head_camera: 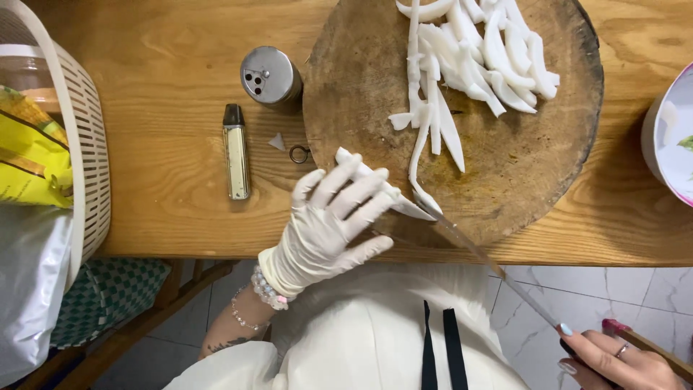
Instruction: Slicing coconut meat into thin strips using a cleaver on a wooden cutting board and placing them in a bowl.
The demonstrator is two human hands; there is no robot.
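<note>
The white-gloved left hand [328,224] presses spread fingers on a white coconut strip [390,196]. The bare right hand [613,361] probably grips the long thin knife [476,253]; it could nick close fingertips.

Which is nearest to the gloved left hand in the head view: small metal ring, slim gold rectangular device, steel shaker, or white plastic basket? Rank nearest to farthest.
From the gloved left hand:
1. Small metal ring, just above the fingertips, at the round wooden cutting board's left edge.
2. Slim gold rectangular device, to the hand's left on the table.
3. Steel shaker, lying farther up, beside the board.
4. White plastic basket, at the far left edge.
</note>
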